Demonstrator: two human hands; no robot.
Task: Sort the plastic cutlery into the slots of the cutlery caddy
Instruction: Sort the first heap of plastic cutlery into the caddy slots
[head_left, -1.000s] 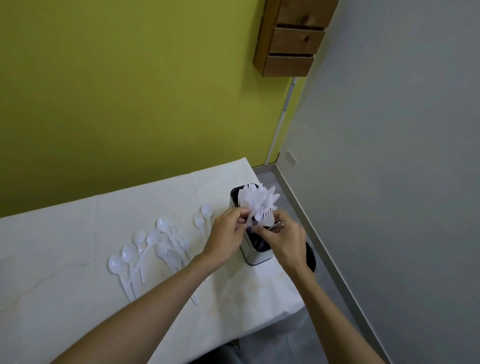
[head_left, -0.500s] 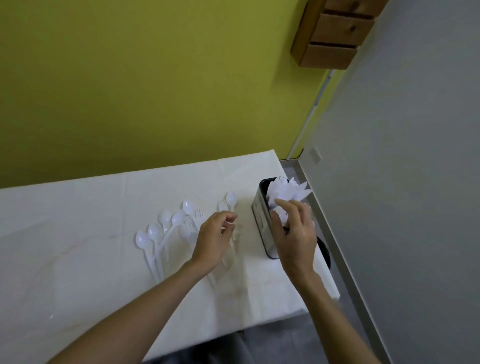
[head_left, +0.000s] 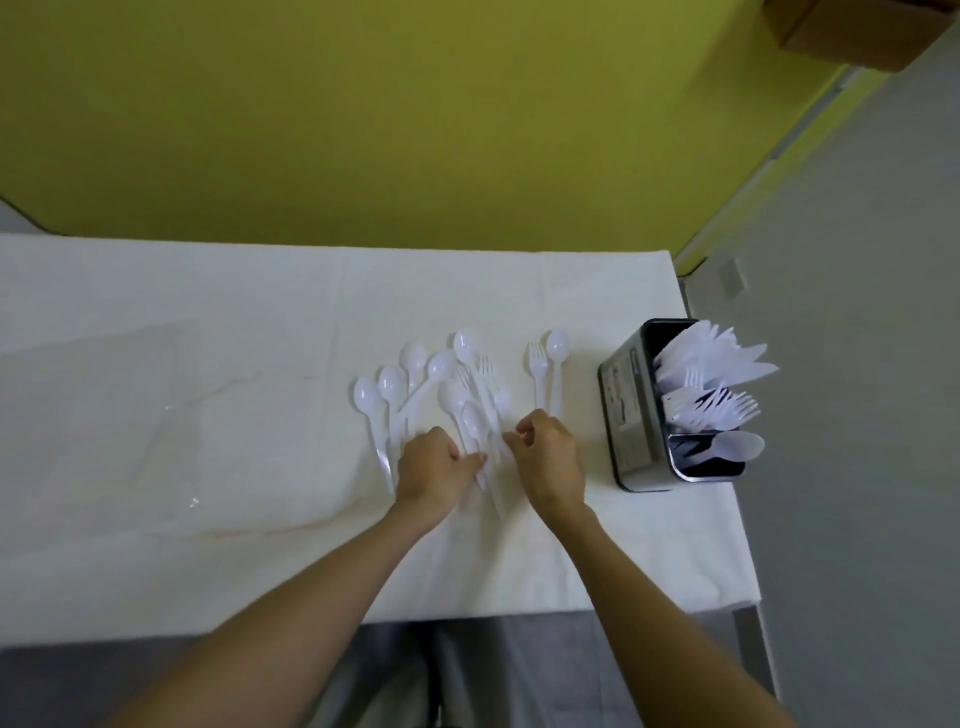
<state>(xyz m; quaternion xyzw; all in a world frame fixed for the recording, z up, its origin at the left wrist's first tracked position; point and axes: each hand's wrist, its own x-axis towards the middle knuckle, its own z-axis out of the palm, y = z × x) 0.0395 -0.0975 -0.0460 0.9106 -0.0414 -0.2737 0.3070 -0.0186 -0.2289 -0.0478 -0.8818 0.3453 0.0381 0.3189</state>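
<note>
White plastic spoons (head_left: 390, 385) and forks (head_left: 487, 370) lie scattered on the white tablecloth (head_left: 208, 364), with one fork (head_left: 537, 371) and one spoon (head_left: 556, 347) side by side nearer the caddy. The metal cutlery caddy (head_left: 631, 410) stands at the table's right edge. It holds knives (head_left: 727, 358) in the far slot, forks (head_left: 719, 408) in the middle slot and one spoon (head_left: 737, 446) in the near slot. My left hand (head_left: 434, 467) pinches the handle of a spoon (head_left: 474, 423) in the pile. My right hand (head_left: 550, 457) hovers curled beside the fork handles; its grip is unclear.
A yellow wall runs behind the table and a grey wall stands on the right. The table's right edge lies just past the caddy, and its near edge is close to my body. A wooden drawer unit (head_left: 852, 31) hangs at the top right.
Both hands have left the caddy and come down to the loose pile in the middle of the table. My view has swung left and down.
</note>
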